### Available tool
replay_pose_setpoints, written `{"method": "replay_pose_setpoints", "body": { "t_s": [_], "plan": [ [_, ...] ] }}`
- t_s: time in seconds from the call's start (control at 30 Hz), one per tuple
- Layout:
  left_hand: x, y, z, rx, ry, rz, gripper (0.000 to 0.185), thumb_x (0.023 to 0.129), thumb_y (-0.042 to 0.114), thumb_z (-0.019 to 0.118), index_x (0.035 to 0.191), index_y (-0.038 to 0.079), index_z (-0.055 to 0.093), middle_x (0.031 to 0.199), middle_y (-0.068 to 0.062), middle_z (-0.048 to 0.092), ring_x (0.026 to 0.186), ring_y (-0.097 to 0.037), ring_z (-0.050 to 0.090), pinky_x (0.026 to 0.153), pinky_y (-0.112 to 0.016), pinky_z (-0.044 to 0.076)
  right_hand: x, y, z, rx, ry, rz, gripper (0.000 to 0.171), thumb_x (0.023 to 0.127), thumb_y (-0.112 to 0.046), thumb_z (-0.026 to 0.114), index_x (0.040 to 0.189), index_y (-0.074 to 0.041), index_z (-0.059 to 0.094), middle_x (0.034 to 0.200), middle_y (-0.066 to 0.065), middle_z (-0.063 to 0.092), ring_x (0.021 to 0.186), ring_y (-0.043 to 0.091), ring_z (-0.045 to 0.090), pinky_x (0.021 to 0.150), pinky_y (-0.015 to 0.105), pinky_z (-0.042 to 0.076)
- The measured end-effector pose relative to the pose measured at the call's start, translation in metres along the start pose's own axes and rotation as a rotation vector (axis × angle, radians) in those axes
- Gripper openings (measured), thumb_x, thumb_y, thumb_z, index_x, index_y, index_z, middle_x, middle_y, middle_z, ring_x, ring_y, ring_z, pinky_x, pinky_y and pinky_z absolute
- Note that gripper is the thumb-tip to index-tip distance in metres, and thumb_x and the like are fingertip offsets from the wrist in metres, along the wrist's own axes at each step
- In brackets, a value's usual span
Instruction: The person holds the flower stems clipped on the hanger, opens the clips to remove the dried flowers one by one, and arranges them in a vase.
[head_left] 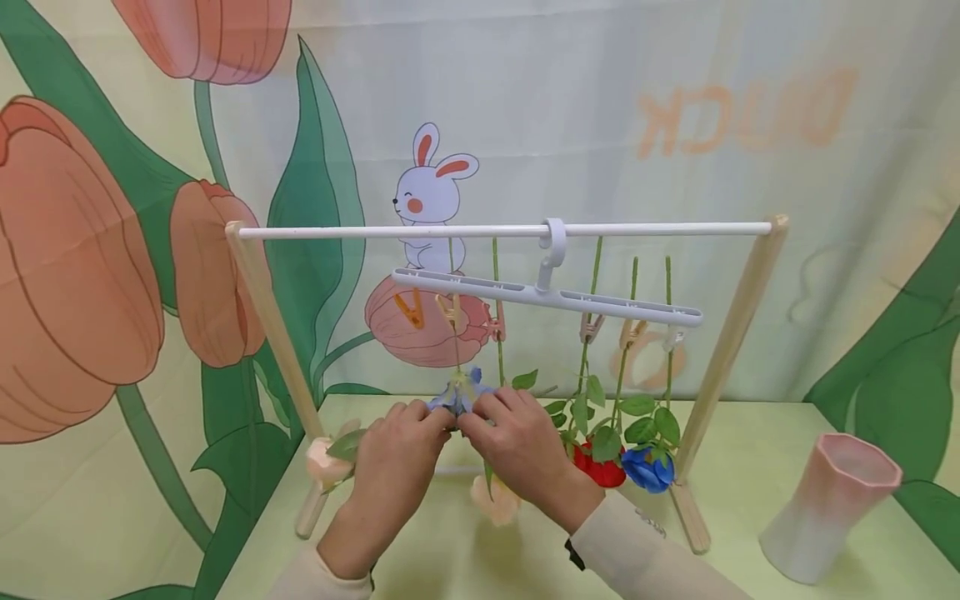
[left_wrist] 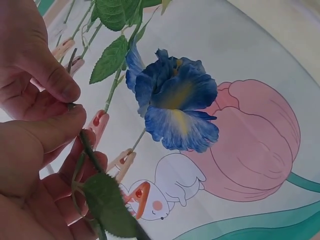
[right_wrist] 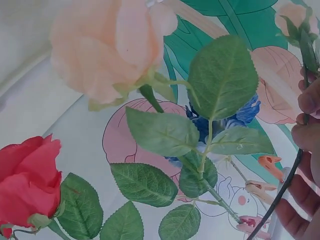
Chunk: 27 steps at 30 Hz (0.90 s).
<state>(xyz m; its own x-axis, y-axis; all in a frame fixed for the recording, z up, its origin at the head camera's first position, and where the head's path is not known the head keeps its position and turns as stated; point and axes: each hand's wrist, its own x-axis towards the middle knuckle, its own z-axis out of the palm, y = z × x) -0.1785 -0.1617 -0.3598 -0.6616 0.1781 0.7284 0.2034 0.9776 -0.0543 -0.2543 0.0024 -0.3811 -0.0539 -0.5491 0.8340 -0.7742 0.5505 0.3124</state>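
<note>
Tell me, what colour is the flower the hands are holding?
The flower is blue with a yellow streak on its petals, clearest in the left wrist view.

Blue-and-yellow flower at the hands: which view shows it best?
The left wrist view: the blue-and-yellow flower fills the frame, petals sharp. In the head view it is small and half hidden by fingers. The right wrist view shows only blue bits behind leaves.

Peach rose point(right_wrist: 100, 50) above red rose point(right_wrist: 27, 180)
</note>
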Motion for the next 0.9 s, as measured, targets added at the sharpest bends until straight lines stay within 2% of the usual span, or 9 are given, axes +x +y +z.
{"method": "replay_pose_setpoints", "body": {
  "t_s": [0.1,0.33,0.43,0.53,0.63,0.73,0.83,0.9],
  "plan": [
    [0.001,0.001,0.002,-0.027,0.039,0.026,0.021,0.075,0.02,0.089,0.087,0.018,0.073,0.073,0.0,0.061,0.065,-0.02,0.058,0.051,-0.03,0.042,-0.002,0.002,-0.002,-0.008,0.015,0.013,0.015,0.081,-0.012,0.085,0.085,-0.016,0.071,0.08,-0.001,0.066,0.072,0.018,0.061,0.062,0.029,0.053],
    [0.007,0.003,-0.002,-0.214,0.189,0.151,0.019,0.077,0.012,0.088,0.091,0.015,0.075,0.083,0.0,0.065,0.083,-0.022,0.062,0.073,-0.037,0.051,-0.011,0.015,-0.012,0.005,0.081,0.079,0.005,0.093,-0.013,0.072,0.088,-0.014,0.072,0.082,0.002,0.069,0.072,0.021,0.063,0.065,0.034,0.055],
    [0.01,0.003,-0.005,-0.266,0.25,0.179,0.016,0.079,0.011,0.085,0.092,0.014,0.076,0.085,-0.001,0.066,0.085,-0.023,0.062,0.075,-0.038,0.052,-0.016,0.022,-0.018,0.015,0.097,0.119,0.006,0.094,-0.016,0.073,0.088,-0.012,0.072,0.083,0.003,0.07,0.072,0.022,0.063,0.065,0.034,0.055],
    [0.012,0.003,-0.007,-0.301,0.282,0.157,0.014,0.081,0.011,0.084,0.093,0.013,0.077,0.087,-0.001,0.068,0.087,-0.022,0.062,0.076,-0.038,0.051,-0.021,0.028,-0.024,0.02,0.113,0.163,0.008,0.093,-0.017,0.074,0.088,-0.011,0.072,0.082,0.005,0.069,0.073,0.023,0.064,0.066,0.035,0.056],
    [0.014,0.001,-0.007,-0.337,0.293,0.105,0.01,0.084,0.012,0.081,0.094,0.014,0.078,0.089,-0.001,0.07,0.087,-0.022,0.061,0.075,-0.037,0.05,-0.028,0.034,-0.029,0.017,0.134,0.212,0.009,0.091,-0.016,0.076,0.087,-0.01,0.072,0.081,0.006,0.069,0.073,0.024,0.064,0.066,0.037,0.056],
    [0.016,-0.002,-0.005,-0.348,0.309,0.05,0.01,0.086,0.012,0.08,0.095,0.013,0.078,0.09,-0.003,0.069,0.086,-0.023,0.06,0.075,-0.037,0.05,-0.037,0.041,-0.035,0.015,0.13,0.261,0.02,0.099,-0.025,0.067,0.088,-0.009,0.073,0.081,0.007,0.069,0.074,0.025,0.064,0.067,0.038,0.056],
    [0.018,-0.006,-0.002,-0.354,0.328,-0.01,0.012,0.086,0.011,0.08,0.097,0.012,0.078,0.092,-0.005,0.069,0.086,-0.024,0.06,0.074,-0.038,0.05,-0.044,0.048,-0.04,0.012,0.133,0.294,0.029,0.103,-0.031,0.06,0.089,-0.009,0.074,0.081,0.008,0.069,0.075,0.026,0.064,0.068,0.04,0.056],
    [0.02,-0.009,0.0,-0.375,0.339,-0.059,0.013,0.086,0.01,0.08,0.099,0.01,0.077,0.093,-0.007,0.069,0.088,-0.025,0.06,0.073,-0.039,0.051,-0.049,0.052,-0.043,0.012,0.15,0.308,0.028,0.103,-0.03,0.061,0.09,-0.009,0.074,0.081,0.008,0.069,0.075,0.026,0.063,0.067,0.041,0.056]
  ]
}}
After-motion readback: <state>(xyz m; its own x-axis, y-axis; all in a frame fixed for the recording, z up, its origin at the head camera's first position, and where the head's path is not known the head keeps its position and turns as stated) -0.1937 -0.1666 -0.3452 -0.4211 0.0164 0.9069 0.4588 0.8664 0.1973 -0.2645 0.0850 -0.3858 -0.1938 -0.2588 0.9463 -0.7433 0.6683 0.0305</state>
